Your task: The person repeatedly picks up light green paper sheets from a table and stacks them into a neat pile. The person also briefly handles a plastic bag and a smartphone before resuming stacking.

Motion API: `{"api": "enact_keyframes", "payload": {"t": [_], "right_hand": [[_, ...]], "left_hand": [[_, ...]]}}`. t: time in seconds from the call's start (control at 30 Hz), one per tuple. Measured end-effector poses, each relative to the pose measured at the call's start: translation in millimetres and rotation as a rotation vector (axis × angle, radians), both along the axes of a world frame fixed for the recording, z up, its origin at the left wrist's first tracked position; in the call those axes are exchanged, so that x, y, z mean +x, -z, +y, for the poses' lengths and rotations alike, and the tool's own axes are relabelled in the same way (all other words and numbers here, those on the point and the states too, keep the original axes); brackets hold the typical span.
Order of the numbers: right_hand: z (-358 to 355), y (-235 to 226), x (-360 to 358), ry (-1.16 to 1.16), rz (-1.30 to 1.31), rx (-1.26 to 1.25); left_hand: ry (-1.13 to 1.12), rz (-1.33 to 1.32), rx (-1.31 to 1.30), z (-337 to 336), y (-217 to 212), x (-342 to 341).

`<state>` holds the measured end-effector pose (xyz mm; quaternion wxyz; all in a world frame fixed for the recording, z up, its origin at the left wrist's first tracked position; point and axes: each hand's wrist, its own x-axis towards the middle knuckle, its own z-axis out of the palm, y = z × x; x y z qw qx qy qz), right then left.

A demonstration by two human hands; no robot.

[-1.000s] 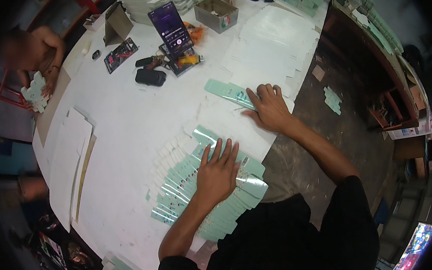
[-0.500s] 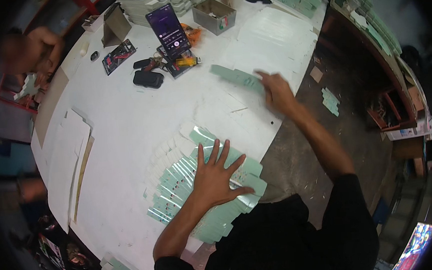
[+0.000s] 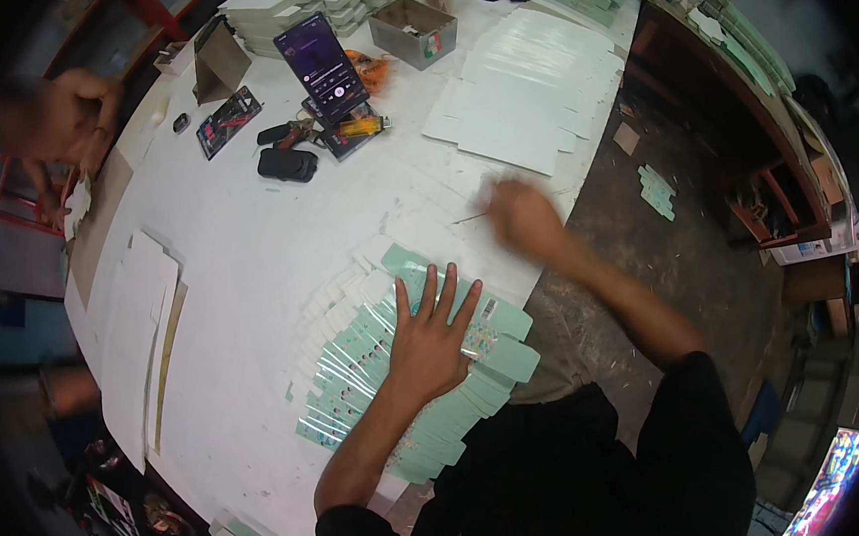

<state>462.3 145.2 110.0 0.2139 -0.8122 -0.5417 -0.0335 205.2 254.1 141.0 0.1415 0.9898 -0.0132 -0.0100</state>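
Note:
My left hand (image 3: 427, 343) lies flat with fingers spread on a fanned stack of flat, light-green printed cartons (image 3: 352, 373) near the table's front edge. The cartons overlap like steps, and their pale flaps point to the far left. My right hand (image 3: 518, 212) hangs over the table to the right, beyond the stack. It is smeared by motion, so its fingers cannot be made out, and no carton shows in it. Past it lies a pile of flat white die-cut cartons (image 3: 508, 113), its top faces white and shiny.
A lit phone (image 3: 322, 68) leans upright amid a black case (image 3: 288, 164) and keys. Behind stand a metal box (image 3: 414, 35) and stacked cartons (image 3: 287, 14). White sheets (image 3: 135, 328) lie at the left edge, where another person (image 3: 70, 119) handles a carton. Shelving (image 3: 740, 147) stands right.
My right hand has come back toward me and left; the green carton it held is gone from it. Full white cartons now show on the far pile. My left thumb has drawn in.

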Motion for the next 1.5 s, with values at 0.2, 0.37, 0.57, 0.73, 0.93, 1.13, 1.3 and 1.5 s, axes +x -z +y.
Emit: {"api": "enact_keyframes", "payload": {"t": [0.2,0.37,0.57,0.73,0.93,1.13,1.3,1.5], "right_hand": [[-14,-24,29,0.004,0.305,0.265],[2,-36,-3,-0.049,-0.302,-0.028],[-11,-40,-68,-0.178,0.772,-0.222],[15,-38,22,0.064,-0.142,-0.005],[-2,-25,55,0.079,0.372,0.103],[2,-26,0,-0.043,-0.184,-0.05],[-5,-47,-62,-0.158,0.665,-0.029],[-21,-39,-38,0.038,0.383,0.164]], "left_hand": [[-0.031,0.192,-0.05,-7,-32,11],[-0.026,-0.167,-0.093,-2,19,2],[-0.026,-0.082,0.027,-5,-9,10],[-0.003,-0.035,-0.115,5,-12,7],[-0.004,0.022,-0.065,3,-7,15],[-0.028,-0.13,-0.165,-1,9,15],[-0.034,-0.058,0.065,-7,-12,11],[0.045,-0.106,-0.1,-1,-14,15]]}}
